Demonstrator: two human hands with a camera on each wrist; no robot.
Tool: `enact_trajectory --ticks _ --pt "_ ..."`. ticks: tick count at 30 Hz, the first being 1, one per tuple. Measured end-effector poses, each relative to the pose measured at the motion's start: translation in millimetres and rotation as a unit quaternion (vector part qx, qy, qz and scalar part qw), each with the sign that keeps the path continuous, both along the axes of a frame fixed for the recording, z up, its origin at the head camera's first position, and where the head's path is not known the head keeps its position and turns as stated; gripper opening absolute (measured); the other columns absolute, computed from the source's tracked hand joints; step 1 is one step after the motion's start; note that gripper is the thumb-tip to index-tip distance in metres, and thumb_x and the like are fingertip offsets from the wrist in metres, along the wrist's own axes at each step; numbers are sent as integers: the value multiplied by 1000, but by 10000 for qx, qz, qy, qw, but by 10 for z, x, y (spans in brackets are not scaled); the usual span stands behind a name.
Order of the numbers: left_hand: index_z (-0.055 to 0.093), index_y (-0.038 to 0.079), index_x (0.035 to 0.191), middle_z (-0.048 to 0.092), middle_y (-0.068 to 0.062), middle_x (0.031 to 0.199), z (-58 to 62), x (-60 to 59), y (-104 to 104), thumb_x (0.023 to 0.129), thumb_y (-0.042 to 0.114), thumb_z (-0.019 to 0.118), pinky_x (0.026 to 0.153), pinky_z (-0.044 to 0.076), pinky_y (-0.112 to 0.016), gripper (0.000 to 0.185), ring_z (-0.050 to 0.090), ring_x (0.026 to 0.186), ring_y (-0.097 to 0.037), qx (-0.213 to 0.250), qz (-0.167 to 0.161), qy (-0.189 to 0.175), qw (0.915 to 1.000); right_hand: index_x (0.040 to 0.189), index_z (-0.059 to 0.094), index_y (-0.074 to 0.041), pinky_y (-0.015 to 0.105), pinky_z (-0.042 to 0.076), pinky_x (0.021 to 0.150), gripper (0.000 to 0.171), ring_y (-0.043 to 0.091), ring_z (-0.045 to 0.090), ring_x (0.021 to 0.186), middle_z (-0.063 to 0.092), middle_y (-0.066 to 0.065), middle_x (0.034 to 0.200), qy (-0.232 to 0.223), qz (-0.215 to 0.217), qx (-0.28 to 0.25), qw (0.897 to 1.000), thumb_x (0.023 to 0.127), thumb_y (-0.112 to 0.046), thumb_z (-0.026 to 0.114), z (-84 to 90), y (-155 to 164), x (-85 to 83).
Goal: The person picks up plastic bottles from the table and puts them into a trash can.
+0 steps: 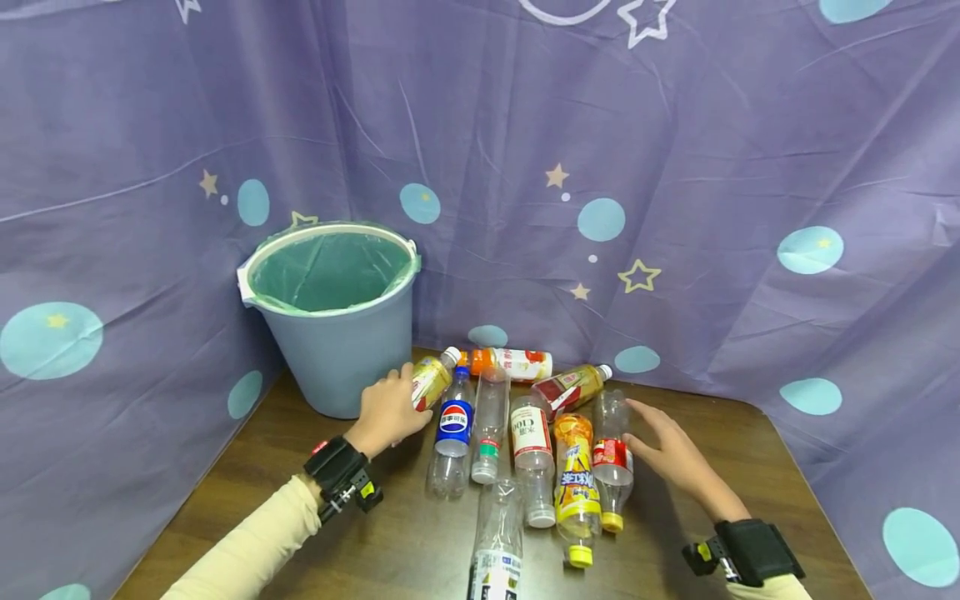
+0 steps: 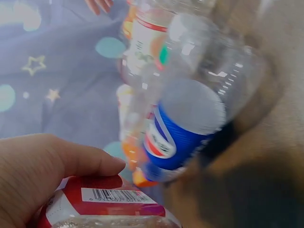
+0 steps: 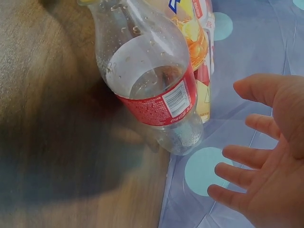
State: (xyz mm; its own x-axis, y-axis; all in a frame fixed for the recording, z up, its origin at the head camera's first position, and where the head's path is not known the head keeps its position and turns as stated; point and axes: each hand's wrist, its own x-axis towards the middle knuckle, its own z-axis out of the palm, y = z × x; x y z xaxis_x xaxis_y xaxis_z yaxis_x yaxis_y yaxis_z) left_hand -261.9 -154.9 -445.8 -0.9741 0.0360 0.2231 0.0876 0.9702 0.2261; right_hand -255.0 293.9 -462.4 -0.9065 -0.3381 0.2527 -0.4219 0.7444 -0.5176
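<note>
Red-labelled bottle [image 2: 102,204] gripped by left hand [image 1: 386,410]; right hand [image 1: 671,454] fingers [image 3: 240,176] spread, empty.

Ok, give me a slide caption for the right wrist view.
Open right hand beside a clear red-labelled bottle lying on the wooden table.

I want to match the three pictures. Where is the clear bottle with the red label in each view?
Head view: clear bottle with the red label lies right of the centre, beside the open right hand.
Left wrist view: not in it, as far as I can tell.
Right wrist view: upper centre, left of the hand.
Shared landmark: the yellow-label bottle lies next to it.
</note>
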Motion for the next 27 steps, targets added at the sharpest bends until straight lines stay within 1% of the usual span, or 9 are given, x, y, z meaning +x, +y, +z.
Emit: enact_trajectory --ticks 4,7,10,13,17,21,24,27 --pt "53 -1 132 66 -17 96 166 53 60 72 44 87 61 56 -48 82 67 79 -32 -90 -210 406 9989 148 46 3 72 36 104 60 54 45 134 50 32 146 4 -18 3 10000 97 -18 69 -17 20 41" --pt "53 -1 130 67 -18 95 312 87 117 71 45 88 59 56 -48 83 67 77 -32 -153 -402 844 9955 147 46 4 71 37 104 60 54 46 133 51 32 144 60 -22 -29 10000 95 -15 70 -33 39 68" --pt "52 0 130 67 -17 95 497 115 169 69 44 90 57 56 -48 83 67 76 -31 -232 -570 1262 9901 146 47 4 70 37 104 60 53 46 133 51 31 144 53 -38 -77 9999 95 -15 70 -43 57 87" --pt "52 1 131 67 -17 96 710 129 200 69 42 90 58 57 -49 83 68 78 -32 -227 -666 1565 9852 147 46 4 70 37 104 60 53 45 134 51 31 145 15 -48 -72 10000 95 -16 70 -52 77 95" --pt "49 1 137 67 -19 102 1023 130 197 72 42 89 63 58 -51 86 68 84 -34 -153 -652 1683 9834 147 46 4 71 37 103 60 54 44 134 49 32 146 20 -46 -31 10000 96 -17 70 -52 98 92" --pt "46 2 143 67 -20 109 1323 97 156 75 42 87 68 59 -52 89 68 90 -36 -25 -576 1733 9832 146 46 5 71 37 103 60 54 44 134 49 32 146 59 -80 -29 9999 95 -15 70 -34 101 104" --pt "45 4 144 66 -19 109 1515 62 118 76 41 86 69 59 -53 88 68 91 -36 144 -523 1741 9832 147 46 4 71 37 103 60 54 44 134 49 32 146 14 -114 -11 9999 95 -15 70 -19 105 122" --pt "44 6 144 65 -17 108 1675 13 85 77 41 86 70 58 -54 87 67 92 -35 311 -480 1692 9839 147 46 4 71 38 103 60 55 44 134 49 32 146 -27 -139 9 9999 95 -15 70 -15 120 144"
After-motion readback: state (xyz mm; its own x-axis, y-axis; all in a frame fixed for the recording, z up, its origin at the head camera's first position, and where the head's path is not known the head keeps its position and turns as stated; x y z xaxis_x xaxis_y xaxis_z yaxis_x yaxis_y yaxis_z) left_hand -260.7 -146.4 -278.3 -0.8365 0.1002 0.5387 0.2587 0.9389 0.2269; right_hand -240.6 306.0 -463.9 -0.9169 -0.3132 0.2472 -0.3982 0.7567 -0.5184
